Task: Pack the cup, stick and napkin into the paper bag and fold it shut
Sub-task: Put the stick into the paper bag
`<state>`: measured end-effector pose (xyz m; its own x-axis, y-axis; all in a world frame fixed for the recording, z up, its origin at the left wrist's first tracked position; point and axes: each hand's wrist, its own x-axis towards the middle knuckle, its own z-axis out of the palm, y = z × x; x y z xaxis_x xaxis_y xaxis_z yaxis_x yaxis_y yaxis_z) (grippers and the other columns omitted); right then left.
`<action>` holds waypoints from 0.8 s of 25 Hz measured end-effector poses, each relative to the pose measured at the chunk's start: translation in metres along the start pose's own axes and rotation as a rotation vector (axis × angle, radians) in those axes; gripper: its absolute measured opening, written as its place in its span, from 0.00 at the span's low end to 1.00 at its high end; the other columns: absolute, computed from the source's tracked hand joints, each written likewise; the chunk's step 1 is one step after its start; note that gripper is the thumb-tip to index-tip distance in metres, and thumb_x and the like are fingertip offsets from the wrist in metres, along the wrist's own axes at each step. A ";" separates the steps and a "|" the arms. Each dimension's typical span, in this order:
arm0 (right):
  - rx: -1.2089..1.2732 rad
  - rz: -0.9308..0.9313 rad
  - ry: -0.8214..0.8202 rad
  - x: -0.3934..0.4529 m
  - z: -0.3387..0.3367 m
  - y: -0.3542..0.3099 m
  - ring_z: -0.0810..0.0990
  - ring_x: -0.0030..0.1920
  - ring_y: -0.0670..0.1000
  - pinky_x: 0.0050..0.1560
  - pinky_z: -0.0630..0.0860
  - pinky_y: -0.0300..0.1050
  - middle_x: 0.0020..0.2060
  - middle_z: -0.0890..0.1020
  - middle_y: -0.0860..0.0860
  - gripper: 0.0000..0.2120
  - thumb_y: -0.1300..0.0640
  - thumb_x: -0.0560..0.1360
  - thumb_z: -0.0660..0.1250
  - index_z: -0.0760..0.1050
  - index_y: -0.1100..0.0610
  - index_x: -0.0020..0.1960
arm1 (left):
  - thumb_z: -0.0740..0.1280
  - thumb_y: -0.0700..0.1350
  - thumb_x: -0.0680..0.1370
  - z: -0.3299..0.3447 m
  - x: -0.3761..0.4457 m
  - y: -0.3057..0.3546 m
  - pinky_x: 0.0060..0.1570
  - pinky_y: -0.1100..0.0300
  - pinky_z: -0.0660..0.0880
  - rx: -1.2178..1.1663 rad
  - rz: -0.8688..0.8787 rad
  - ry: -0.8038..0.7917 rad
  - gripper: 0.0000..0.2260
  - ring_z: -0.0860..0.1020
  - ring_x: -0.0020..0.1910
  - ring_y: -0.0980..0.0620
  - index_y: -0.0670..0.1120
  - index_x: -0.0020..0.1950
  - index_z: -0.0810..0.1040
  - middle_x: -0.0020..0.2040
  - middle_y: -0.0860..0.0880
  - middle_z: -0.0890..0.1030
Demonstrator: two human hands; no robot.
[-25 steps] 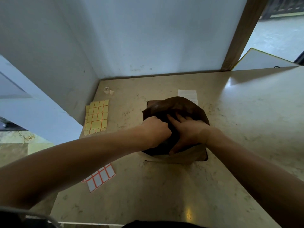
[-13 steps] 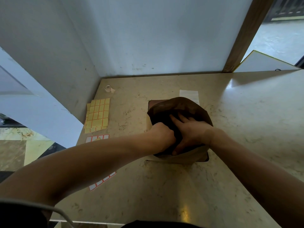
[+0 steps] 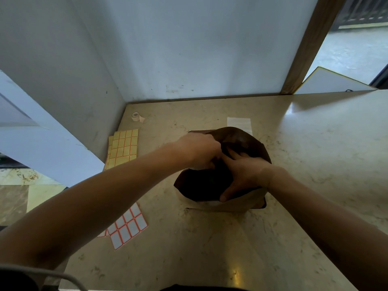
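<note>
A brown paper bag [image 3: 201,187] stands on the beige stone counter [image 3: 210,248], its mouth open toward me and its inside dark. My left hand [image 3: 199,151] is at the bag's far left rim with its fingers curled over the paper edge. My right hand [image 3: 243,175] lies across the right side of the mouth, fingers spread and pointing into the bag, thumb on the near rim. A white napkin [image 3: 239,122] lies flat on the counter behind the bag. Cup and stick are not visible.
Yellow label sheets [image 3: 123,148] lie at the left by the wall. A white label sheet with red lines [image 3: 128,227] sits near the counter's left edge. A small tape roll [image 3: 136,117] rests in the far left corner. Walls close off the back and left.
My left hand has shifted up and away to the bag's far left rim. The bag's mouth is spread wider. My right hand stays over the right side of the opening.
</note>
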<state>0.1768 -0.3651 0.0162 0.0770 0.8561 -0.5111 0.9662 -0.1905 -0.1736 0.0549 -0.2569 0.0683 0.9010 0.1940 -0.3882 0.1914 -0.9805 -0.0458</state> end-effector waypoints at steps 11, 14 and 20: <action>0.024 -0.031 0.110 -0.020 -0.013 0.008 0.60 0.73 0.54 0.70 0.66 0.52 0.77 0.54 0.50 0.56 0.31 0.64 0.68 0.37 0.48 0.77 | 0.68 0.62 0.71 0.017 0.005 -0.008 0.48 0.56 0.74 0.051 0.001 0.032 0.27 0.74 0.55 0.50 0.54 0.67 0.70 0.58 0.51 0.76; 0.120 -0.053 0.228 -0.034 -0.039 0.015 0.74 0.63 0.49 0.62 0.74 0.46 0.67 0.73 0.47 0.46 0.36 0.68 0.68 0.48 0.46 0.77 | 0.67 0.60 0.73 -0.015 0.001 -0.024 0.48 0.58 0.76 -0.149 0.055 0.107 0.21 0.76 0.50 0.56 0.56 0.65 0.73 0.53 0.56 0.78; 0.414 0.088 0.681 -0.019 -0.080 0.062 0.81 0.42 0.42 0.51 0.79 0.44 0.48 0.85 0.45 0.22 0.44 0.73 0.68 0.74 0.47 0.65 | 0.69 0.53 0.75 -0.043 0.053 -0.087 0.49 0.57 0.78 -0.547 -0.016 0.388 0.10 0.79 0.43 0.61 0.53 0.54 0.81 0.44 0.58 0.81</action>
<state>0.2553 -0.3543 0.0825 0.4106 0.9094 0.0656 0.7905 -0.3192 -0.5228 0.1031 -0.1602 0.0915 0.9516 0.3062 -0.0279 0.2837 -0.8393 0.4639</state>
